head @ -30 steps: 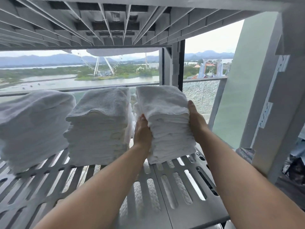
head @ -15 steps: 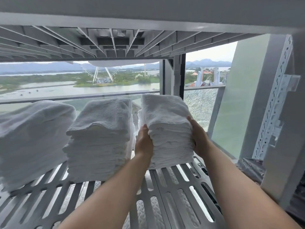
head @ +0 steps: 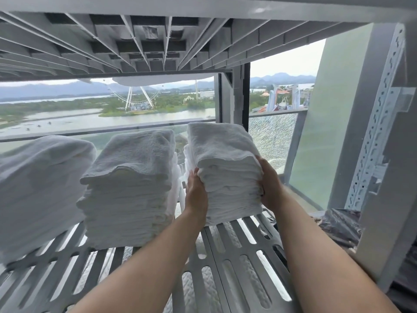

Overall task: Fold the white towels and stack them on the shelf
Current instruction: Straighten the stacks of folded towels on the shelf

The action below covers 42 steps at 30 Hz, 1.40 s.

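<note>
Fingers (head: 195, 174) of the left hand (head: 195, 196) lie flat against the left side of the right-hand stack of towels (head: 225, 177). The right hand (head: 270, 188) presses outstretched fingers on the opposite side. The stack is squeezed between both palms, and neither hand curls round it. It stands on the slatted grey shelf (head: 237, 263), near the right end. Just beside it stands a middle stack (head: 133, 190), and farther left a third stack (head: 40, 190). An upper shelf (head: 158, 41) hangs overhead, and the window (head: 67, 119) behind shows water and a big wheel (head: 140, 98).
</note>
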### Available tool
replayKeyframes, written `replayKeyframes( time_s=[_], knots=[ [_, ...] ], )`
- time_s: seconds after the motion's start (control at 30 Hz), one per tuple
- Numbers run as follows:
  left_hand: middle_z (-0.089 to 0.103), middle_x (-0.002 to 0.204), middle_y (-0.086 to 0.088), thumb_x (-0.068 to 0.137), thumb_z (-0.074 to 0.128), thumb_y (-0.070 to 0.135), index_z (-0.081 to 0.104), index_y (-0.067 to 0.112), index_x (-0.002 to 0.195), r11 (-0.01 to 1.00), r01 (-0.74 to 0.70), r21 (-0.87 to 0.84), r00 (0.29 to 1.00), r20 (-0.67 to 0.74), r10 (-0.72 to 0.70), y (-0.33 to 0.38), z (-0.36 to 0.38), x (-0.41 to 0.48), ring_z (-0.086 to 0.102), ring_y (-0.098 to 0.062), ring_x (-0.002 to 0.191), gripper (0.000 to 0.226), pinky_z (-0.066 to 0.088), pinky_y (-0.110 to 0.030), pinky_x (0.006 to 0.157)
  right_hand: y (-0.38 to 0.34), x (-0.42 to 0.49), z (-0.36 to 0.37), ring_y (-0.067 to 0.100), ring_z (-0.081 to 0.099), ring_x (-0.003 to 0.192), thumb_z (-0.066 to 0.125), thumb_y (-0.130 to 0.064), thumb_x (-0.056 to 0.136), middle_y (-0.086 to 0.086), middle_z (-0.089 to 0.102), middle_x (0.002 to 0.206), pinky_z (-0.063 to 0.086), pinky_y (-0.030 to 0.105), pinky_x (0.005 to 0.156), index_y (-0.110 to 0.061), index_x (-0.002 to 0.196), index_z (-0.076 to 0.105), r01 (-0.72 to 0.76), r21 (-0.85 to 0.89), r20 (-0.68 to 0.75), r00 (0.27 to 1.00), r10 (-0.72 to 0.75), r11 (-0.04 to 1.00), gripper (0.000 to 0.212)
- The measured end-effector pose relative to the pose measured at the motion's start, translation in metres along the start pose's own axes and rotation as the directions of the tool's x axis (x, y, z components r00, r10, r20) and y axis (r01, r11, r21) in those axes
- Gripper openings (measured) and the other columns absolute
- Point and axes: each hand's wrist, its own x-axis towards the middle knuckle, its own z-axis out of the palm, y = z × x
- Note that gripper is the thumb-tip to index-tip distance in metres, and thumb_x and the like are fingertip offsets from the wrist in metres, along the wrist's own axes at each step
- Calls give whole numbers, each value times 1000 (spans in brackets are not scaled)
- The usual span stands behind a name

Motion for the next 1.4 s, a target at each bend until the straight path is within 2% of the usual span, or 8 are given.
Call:
replayKeyframes(
  time_s=[0.3, 0.4, 0.47, 0.57, 0.67, 0.87, 1.23, 1.4],
  knots=[
    [57, 144, -5, 95, 35, 72, 57, 38, 140, 993, 59, -98, 986, 163, -43, 2, -5, 10, 54, -31, 133, 60, 39, -55, 114, -8, 1, 8, 30, 72, 93, 61, -65, 75, 9, 76, 100, 56, 40, 80, -20, 102, 77, -56, -157, -205, 979, 24, 986, 55],
    [47, 155, -2, 87, 32, 84, 46, 37, 150, 992, 67, -110, 994, 90, -57, -1, -10, 9, 43, -28, 144, 80, 31, -53, 120, -21, -5, 9, 35, 66, 101, 48, -48, 88, 12, 72, 103, 51, 43, 91, -12, 99, 71, -5, -473, -508, 818, -269, 881, 44],
    [50, 153, -1, 81, 32, 87, 46, 38, 150, 989, 65, -133, 997, 59, -57, 0, -8, 7, 46, -28, 141, 86, 35, -53, 118, -30, -15, 16, 28, 63, 111, 41, -39, 91, 3, 71, 113, 47, 42, 100, -19, 111, 70, 139, -763, -419, 637, -647, 631, 41],
    [53, 149, -3, 81, 30, 89, 47, 40, 148, 986, 58, -157, 998, 45, -51, 5, -2, 8, 50, -31, 137, 85, 40, -54, 114, -28, -28, 43, 21, 52, 128, 43, -36, 98, 0, 63, 131, 33, 47, 111, -19, 123, 63, 387, -922, 134, 382, -914, 27, 35],
    [59, 144, -8, 90, 29, 83, 52, 29, 147, 978, 21, -210, 997, 83, -3, 12, 2, 16, 53, -29, 134, 82, 36, -50, 117, -1, -31, 66, 25, 38, 142, 42, -48, 98, 4, 51, 146, 24, 51, 117, -17, 138, 53, 397, -884, 425, 456, -782, -249, 52],
    [73, 120, -13, 98, 31, 73, 66, 15, 131, 966, -6, -257, 993, 111, 35, 3, 4, 18, 68, -24, 116, 75, 44, -43, 113, 40, -18, 70, 29, 53, 118, 44, -51, 96, 3, 59, 124, 31, 50, 110, -18, 128, 58, 334, -901, 410, 450, -793, -277, 49],
    [65, 136, -11, 100, 24, 70, 61, 15, 138, 995, 11, -102, 992, 124, 2, 17, -3, -15, 59, -28, 129, 76, 39, -45, 117, 40, -19, 70, 30, 54, 109, 42, -43, 99, 4, 59, 115, 33, 49, 108, -15, 116, 60, 318, -908, 395, 437, -808, -272, 36],
    [64, 129, 24, 100, 28, 68, 60, 41, 128, 983, -165, 80, 926, 356, 126, 24, -50, -75, 57, 14, 117, 50, 41, -27, 109, 23, -32, 70, 30, 54, 109, 30, -43, 102, 4, 61, 113, 33, 51, 108, -16, 113, 61, 309, -922, 361, 470, -806, -233, 43]
  ],
)
